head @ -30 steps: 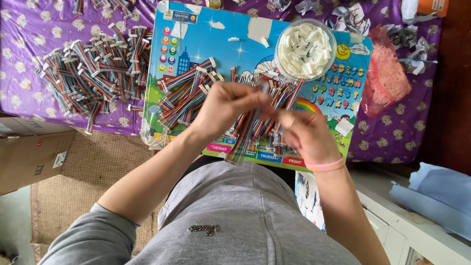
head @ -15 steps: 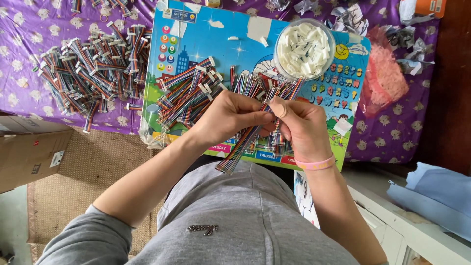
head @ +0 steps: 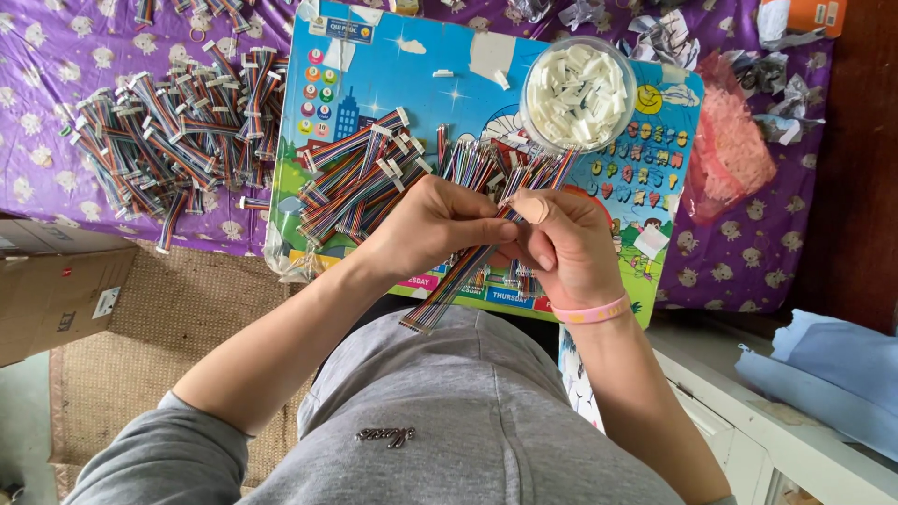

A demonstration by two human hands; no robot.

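My left hand and my right hand meet over a colourful cartoon board on my lap. Together they pinch one multicoloured ribbon cable, which slants down to the left from my fingers. The right thumb and forefinger press at its upper end. Behind my hands lie loose ribbon cables with white connectors, and more cable ends fan out toward a round clear tub of white plastic connectors.
A large heap of finished ribbon cables lies on the purple patterned cloth at the left. A pink mesh bag and crumpled wrappers sit at the right. A cardboard box stands lower left, white furniture lower right.
My hands have drawn closer together and lifted slightly toward the board. The cable now hangs slanting from my fingers instead of lying among the pile.
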